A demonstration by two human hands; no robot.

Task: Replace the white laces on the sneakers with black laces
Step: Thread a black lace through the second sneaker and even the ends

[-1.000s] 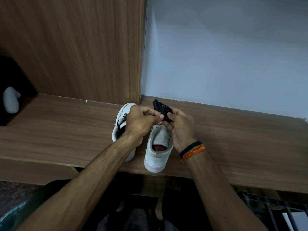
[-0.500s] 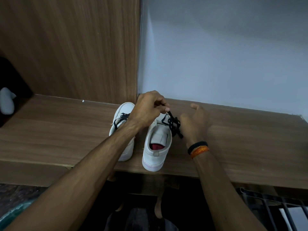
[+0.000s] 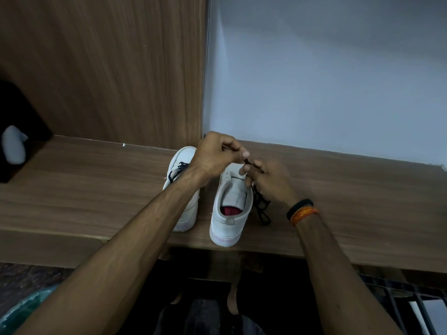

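Single head view — looks forward-down, close over wooden shelf (image 3: 96, 194).

Two white sneakers stood side by side on the wooden desk (image 3: 338, 189), heels toward the person. The left sneaker (image 3: 183, 189) already carried a black lace near its tongue. Above the right sneaker (image 3: 229, 201), the left hand (image 3: 215, 155) and the right hand (image 3: 271, 180) met, both pinching the end of a black lace (image 3: 261, 206), whose slack lay bunched on the desk just beside that shoe. The right wrist wore a black band (image 3: 300, 205) and an orange band (image 3: 305, 213).
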